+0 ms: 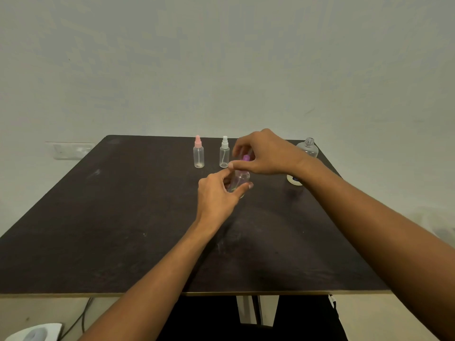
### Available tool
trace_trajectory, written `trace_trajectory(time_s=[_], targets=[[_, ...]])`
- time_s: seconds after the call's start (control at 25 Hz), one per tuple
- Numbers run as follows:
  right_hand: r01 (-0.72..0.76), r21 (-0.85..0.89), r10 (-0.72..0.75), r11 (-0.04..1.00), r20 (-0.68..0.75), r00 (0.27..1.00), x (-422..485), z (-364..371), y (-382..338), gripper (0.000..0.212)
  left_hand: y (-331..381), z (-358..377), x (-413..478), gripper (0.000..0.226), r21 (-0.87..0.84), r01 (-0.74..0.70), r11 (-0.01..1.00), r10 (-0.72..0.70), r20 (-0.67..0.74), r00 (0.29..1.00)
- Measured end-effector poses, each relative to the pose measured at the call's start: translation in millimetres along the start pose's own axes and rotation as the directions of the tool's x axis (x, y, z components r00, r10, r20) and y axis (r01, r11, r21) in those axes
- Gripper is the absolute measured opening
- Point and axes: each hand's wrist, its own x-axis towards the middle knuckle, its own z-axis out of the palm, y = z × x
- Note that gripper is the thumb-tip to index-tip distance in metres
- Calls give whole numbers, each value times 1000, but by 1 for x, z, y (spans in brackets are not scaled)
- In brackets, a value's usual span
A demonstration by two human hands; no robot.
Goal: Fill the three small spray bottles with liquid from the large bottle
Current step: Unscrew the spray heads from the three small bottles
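My left hand (219, 193) grips the clear body of a small spray bottle with a purple top (240, 179) near the middle of the dark table (123, 230). My right hand (266, 153) reaches over it, with thumb and fingers pinching the purple spray head. Two more small spray bottles stand upright behind: one with a pink top (198, 153) and one with a white top (224, 153). The large clear bottle (307, 147) stands uncapped at the back right, partly hidden by my right wrist.
A white cap or lid (294, 179) lies on the table under my right forearm. The table's back edge meets a pale wall with a socket plate (71, 150). A cable and a white object (37, 332) lie on the floor at lower left.
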Motion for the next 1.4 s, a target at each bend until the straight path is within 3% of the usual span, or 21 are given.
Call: trace_trajectory(time_s=[0.12,0.24,0.36,0.48,0.6,0.8,1.04,1.4], targets=[[-75,-36,78,997,71,994,1,-6,-3,33,2,-2,0,57,7,-5,1000,5,-9,1000],[-15,28,10,1000,188,982,-2,-14,-5,6,2,-3,-2,54,-25,10,1000,-10,12,1000],[104,-1,-100,995,264,959,-3,-17,-7,32,0,-4,-3,44,-42,28,999,-27,17,999],[94,-22,-89,995,186,979,-3,-14,-11,42,0,-3,-4,46,-44,24,999,-23,19,1000],[-4,-67,10,998,96,995,0,-9,-10,35,0,-1,-3,52,-12,21,1000,-21,18,1000],[23,-23,-18,999,180,984,0,-11,-10,13,1,-5,-4,51,-26,15,1000,-14,23,1000],[98,16,-99,995,189,977,-6,-17,-6,27,-2,-4,-5,51,-40,19,999,-18,27,999],[14,42,-17,999,74,997,-22,-63,0,30,-8,-8,-9,51,-55,42,998,-40,35,999]])
